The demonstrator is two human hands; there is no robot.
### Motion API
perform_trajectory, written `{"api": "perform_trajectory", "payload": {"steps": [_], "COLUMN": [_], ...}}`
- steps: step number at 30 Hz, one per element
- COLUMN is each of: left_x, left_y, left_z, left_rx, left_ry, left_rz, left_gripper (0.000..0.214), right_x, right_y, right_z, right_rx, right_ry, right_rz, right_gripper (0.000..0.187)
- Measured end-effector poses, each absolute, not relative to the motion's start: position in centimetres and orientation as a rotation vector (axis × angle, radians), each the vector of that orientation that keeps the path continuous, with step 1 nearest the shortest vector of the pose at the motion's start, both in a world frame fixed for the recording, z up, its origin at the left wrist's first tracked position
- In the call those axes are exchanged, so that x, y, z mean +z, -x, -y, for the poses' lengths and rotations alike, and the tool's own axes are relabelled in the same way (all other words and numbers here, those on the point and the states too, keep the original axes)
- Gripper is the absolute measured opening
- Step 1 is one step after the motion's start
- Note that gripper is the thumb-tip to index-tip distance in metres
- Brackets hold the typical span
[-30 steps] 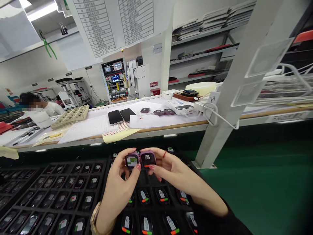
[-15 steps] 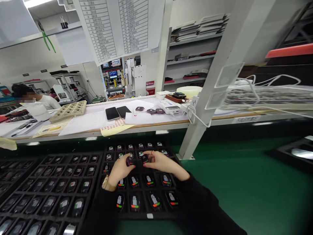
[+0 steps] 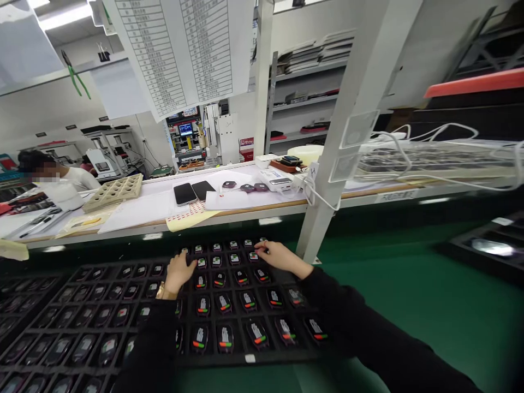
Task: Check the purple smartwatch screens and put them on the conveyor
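**Station report: no grip observed**

The person's left hand [image 3: 179, 274], gold wristwatch [image 3: 162, 291] at its wrist, lies palm down and open over the upper left of a black compartmented tray [image 3: 229, 356]. The right hand [image 3: 282, 258] is likewise open and palm down, its fingertips [image 3: 262, 246] at the back row of the same tray. Neither hand is clenched, and neither visibly grasps anything. Both black sleeves [image 3: 347, 311] reach in from the near side.

The tray holds rows of rounded black devices with white-and-green labels and red-green marks [image 3: 225, 337], one per compartment. A second black tray of similar devices [image 3: 77, 327] adjoins it on the left.

Beyond, on a white-papered workbench [image 3: 245, 203], lie two black smartphones [image 3: 185, 194], three rounded purple devices [image 3: 247, 188] and a beige perforated tray [image 3: 113, 192]. A co-worker in a white top [image 3: 77, 179] sits at far left.
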State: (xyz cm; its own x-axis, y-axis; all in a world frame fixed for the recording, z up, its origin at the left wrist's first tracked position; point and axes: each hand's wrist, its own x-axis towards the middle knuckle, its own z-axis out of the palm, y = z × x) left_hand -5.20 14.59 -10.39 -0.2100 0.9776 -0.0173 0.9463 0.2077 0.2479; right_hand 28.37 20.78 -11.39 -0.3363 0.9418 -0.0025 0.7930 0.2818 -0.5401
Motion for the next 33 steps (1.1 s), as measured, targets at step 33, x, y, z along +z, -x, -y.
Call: {"api": "perform_trajectory", "payload": {"steps": [33], "left_x": [-12.0], "left_y": [10.4], "left_z": [-16.8], "left_rx": [0.694], "left_ry": [-1.548], "left_rz": [-1.628], "left_gripper": [0.028], "right_x": [-11.4], "right_y": [-27.7], "right_z": [-21.8], "right_rx": [1.372], "right_ry": [1.598], "right_rz": [1.356], "right_gripper": [0.028]}}
